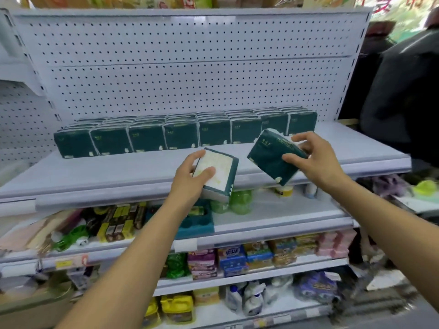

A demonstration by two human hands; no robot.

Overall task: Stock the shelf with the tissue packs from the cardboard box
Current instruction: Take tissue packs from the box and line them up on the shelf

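Note:
Dark green tissue packs stand in a row (pixel 183 136) along the back of the grey shelf (pixel 118 172), several deep. My left hand (pixel 190 179) grips one pack (pixel 222 173) tilted over the shelf's front edge, its pale open face up. My right hand (pixel 311 160) holds a second green pack (pixel 270 157), tilted, just above the shelf's front right part. The cardboard box is not in the frame.
Lower shelves hold boxed goods (pixel 118 222), green bottles (pixel 240 200), soap packs (pixel 237 260) and detergent bottles (pixel 251 300). A white pegboard (pixel 166 67) backs the shelf. A person in dark clothes (pixel 403 91) stands at the right.

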